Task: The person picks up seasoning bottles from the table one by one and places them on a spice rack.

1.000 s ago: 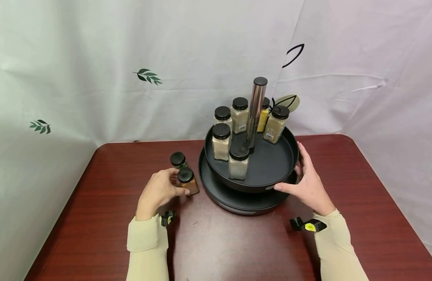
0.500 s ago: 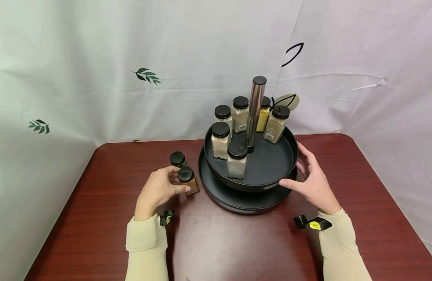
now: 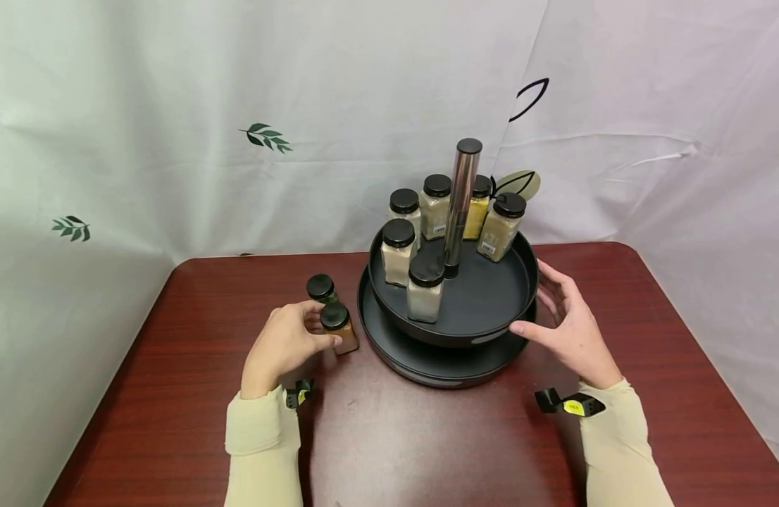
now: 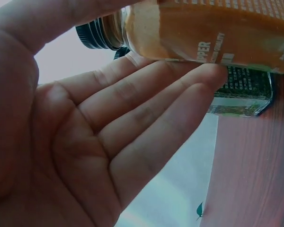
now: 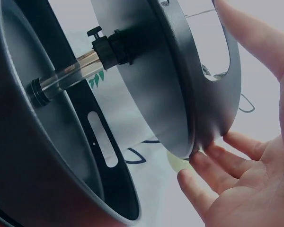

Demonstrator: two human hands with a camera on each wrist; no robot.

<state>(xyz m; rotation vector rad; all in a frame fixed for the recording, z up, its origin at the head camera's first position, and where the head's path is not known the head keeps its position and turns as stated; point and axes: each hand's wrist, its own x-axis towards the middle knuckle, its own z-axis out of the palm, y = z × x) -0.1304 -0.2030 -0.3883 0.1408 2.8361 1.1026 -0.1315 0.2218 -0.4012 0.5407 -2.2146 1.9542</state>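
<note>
My left hand (image 3: 288,345) holds an orange-brown spice jar (image 3: 345,336) with a black lid between thumb and fingers, at the left of a black two-tier turntable. Behind that jar stands a green spice jar (image 3: 322,287), partly hidden; its dark label side (image 4: 248,85) shows in the left wrist view. With fairly straight fingers, my right hand (image 3: 573,338) touches the right side of the upper tier (image 3: 484,303), thumb at its front rim. Several black-lidded spice jars, among them a pale one (image 3: 424,299) and a yellow one (image 3: 476,215), stand on this tier.
Below the upper tier lies the wider lower tier (image 3: 427,370) of the turntable. A shiny central post (image 3: 460,204) rises above the jars. The reddish-brown table (image 3: 427,451) meets a white leaf-printed cloth (image 3: 339,190) at its back.
The upper tier has turned slightly, its front jar shifting left and its back jars right. My right hand has moved a little to the right. The left hand stays with the orange-brown jar.
</note>
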